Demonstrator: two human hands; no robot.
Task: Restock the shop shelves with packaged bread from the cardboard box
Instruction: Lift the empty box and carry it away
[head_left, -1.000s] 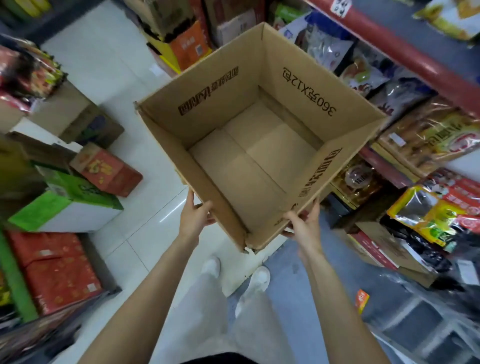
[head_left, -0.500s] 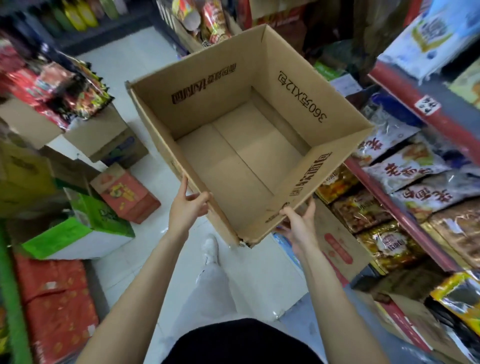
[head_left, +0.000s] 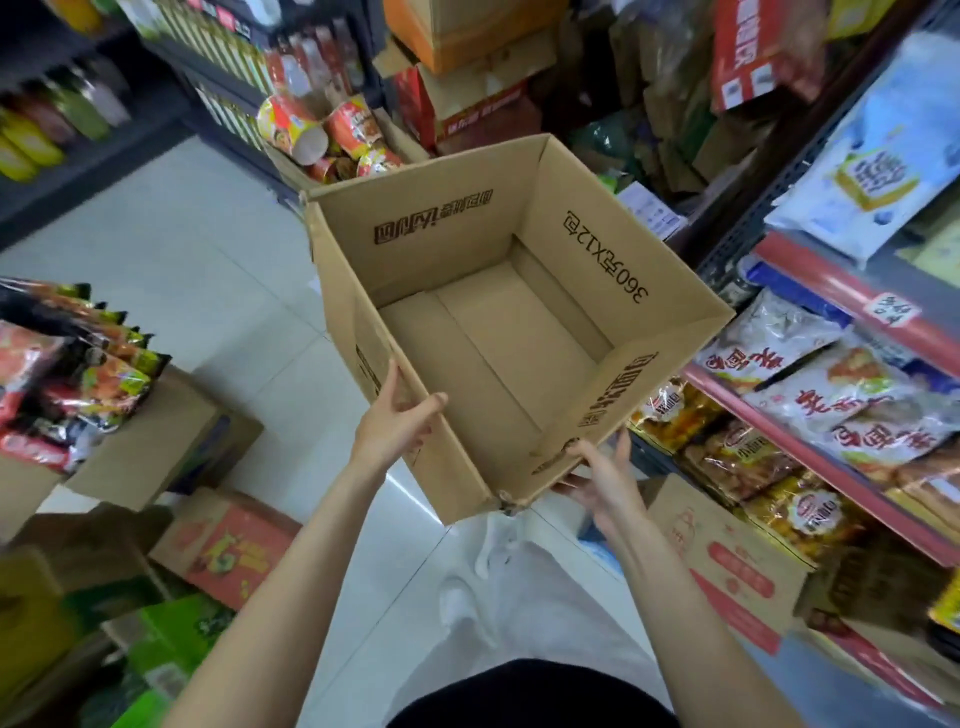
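A brown cardboard box (head_left: 582, 249) with black printing is held up in the air in front of me, its open top facing me and nothing inside. My left hand (head_left: 397, 423) grips its left wall, thumb over the rim. My right hand (head_left: 602, 480) holds the near right corner from below. Packaged bread (head_left: 727, 457) in clear golden wrappers lies on the lower shelf to the right, under a red-edged shelf (head_left: 831, 280) of white snack bags (head_left: 769, 343).
Closed cartons (head_left: 727, 566) stand on the floor at the right by the shelf. On the left are a box with snack packets (head_left: 78, 379), red and green cartons (head_left: 223, 545). Instant noodle cups (head_left: 322, 130) and stacked boxes fill the far end. White tile floor (head_left: 208, 260) runs between.
The view has swung up and along the aisle while I carry the box. The box has shifted right and slightly away; both hands keep their hold.
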